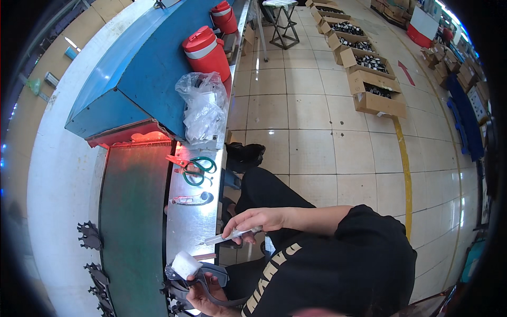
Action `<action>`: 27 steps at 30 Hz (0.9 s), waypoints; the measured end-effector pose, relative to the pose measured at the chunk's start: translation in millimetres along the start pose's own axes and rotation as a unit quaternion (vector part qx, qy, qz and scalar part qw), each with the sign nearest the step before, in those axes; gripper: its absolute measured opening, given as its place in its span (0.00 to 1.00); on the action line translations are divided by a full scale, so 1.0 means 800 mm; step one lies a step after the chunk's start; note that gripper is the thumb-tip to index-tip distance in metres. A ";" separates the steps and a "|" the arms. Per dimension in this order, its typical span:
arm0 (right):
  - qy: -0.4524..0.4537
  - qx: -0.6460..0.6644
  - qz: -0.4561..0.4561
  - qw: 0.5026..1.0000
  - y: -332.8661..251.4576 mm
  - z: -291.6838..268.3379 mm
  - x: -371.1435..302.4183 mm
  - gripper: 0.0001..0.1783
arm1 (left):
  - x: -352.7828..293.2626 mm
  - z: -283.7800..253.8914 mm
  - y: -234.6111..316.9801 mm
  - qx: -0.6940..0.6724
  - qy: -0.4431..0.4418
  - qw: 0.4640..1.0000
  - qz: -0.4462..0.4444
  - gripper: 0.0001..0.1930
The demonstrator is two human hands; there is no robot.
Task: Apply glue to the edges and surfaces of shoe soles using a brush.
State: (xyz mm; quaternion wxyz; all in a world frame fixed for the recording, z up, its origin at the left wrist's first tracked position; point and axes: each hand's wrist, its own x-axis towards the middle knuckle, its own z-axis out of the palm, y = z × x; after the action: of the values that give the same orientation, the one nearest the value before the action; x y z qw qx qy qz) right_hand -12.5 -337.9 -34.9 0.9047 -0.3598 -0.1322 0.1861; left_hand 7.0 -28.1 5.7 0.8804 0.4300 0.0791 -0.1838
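Observation:
My right hand (252, 219) grips a thin clear syringe-like applicator (228, 236), its tip pointing left over the metal ledge (193, 222). My left hand (203, 296) is low at the frame's bottom. It holds a dark grey strap-like shoe part (214, 272) that carries a white pad (186, 264). The applicator tip hangs just above and right of that pad, not touching it. My black shirt hides my left forearm.
A green conveyor belt (132, 222) runs beside the ledge, with black parts (90, 235) along its left edge. Green-handled scissors (199, 170), a small tool (190, 199), a plastic bag (203, 105) and red jugs (206, 50) lie farther along. Open cardboard boxes (375, 90) stand on the tiled floor.

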 end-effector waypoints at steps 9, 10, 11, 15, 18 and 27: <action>0.004 0.001 0.001 1.000 0.000 0.002 -0.001 0.24 | 0.006 -0.012 -0.001 0.058 0.053 0.997 -0.010 0.22; 0.008 -0.001 0.005 1.000 0.000 0.002 -0.001 0.24 | 0.006 -0.008 -0.002 0.049 0.091 0.995 -0.008 0.21; 0.008 0.000 0.005 1.000 0.000 0.001 -0.001 0.24 | 0.004 -0.003 -0.002 0.049 0.092 0.995 -0.008 0.21; 0.007 0.001 0.003 1.000 0.001 -0.001 -0.002 0.25 | 0.001 0.000 -0.001 -0.002 0.025 0.999 0.026 0.20; 0.005 0.002 0.000 1.000 0.002 -0.001 -0.002 0.25 | 0.001 -0.001 0.000 0.012 0.012 0.999 0.048 0.21; -0.010 -0.023 -0.016 1.000 -0.003 0.011 0.012 0.23 | 0.015 -0.002 -0.009 0.082 0.059 0.993 0.060 0.24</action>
State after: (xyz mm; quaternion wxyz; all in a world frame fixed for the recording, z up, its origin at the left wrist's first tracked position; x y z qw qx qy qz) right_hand -6.4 -330.2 -25.9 0.8977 -0.3761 -0.1514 0.1727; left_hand 14.8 -34.3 -3.9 0.8453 0.5150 0.0898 -0.1102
